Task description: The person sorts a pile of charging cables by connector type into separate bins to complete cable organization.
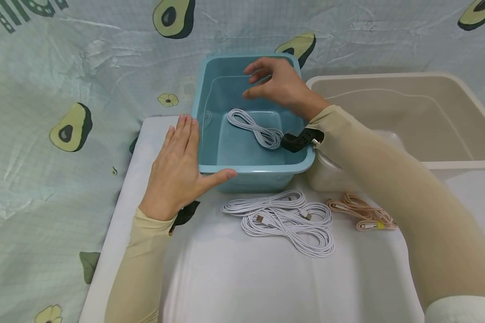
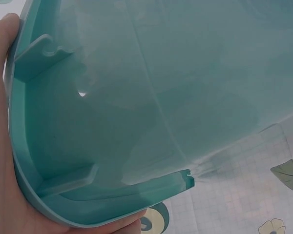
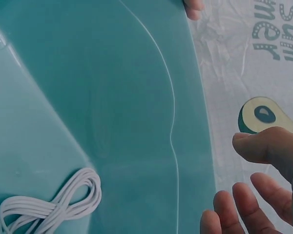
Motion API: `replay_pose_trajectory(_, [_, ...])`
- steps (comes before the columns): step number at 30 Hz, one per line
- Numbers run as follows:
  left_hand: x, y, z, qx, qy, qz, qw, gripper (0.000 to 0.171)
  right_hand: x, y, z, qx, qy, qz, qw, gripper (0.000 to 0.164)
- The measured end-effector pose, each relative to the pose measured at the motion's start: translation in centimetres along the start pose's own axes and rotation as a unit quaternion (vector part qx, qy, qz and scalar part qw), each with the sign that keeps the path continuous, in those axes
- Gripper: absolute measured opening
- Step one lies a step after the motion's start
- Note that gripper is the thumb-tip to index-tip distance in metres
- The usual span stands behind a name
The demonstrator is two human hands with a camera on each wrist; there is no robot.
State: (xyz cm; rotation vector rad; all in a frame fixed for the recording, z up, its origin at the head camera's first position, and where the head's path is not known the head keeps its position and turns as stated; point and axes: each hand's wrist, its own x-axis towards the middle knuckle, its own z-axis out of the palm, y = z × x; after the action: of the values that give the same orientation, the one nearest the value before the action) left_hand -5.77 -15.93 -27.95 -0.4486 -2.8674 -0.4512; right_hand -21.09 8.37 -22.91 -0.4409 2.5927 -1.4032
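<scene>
A blue-green plastic bin [image 1: 242, 169] stands near the far edge of the table. On its floor lies a bundled white cable [image 1: 255, 128], seen also at the lower left of the right wrist view. My left hand [image 1: 178, 168] rests against the bin's near left corner, fingers straight along the side and thumb over the front rim. Over the bin's inside hovers my right hand [image 1: 280, 84], fingers loosely bent and apart, with nothing between them. In the left wrist view the bin's outer wall [image 2: 136, 112] and ribbed rim fill most of the picture.
Several coiled white cables [image 1: 287, 224] with USB plugs lie on the white table in front of the bin. Right of them is a pinkish-orange cable bundle [image 1: 361, 213]. A larger beige bin [image 1: 420, 116] stands at the right. Avocado-print sheeting [image 1: 105, 67] hangs behind and at left.
</scene>
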Motion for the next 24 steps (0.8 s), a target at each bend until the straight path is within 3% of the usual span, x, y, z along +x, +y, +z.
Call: replay_pose_trajectory(24, [-0.1,0.1,-0.4,-0.001,-0.015,-0.007,0.9999,0.126,-1.9,-2.5,-0.7,-0.016,-0.014,-0.055,0.998,0.045])
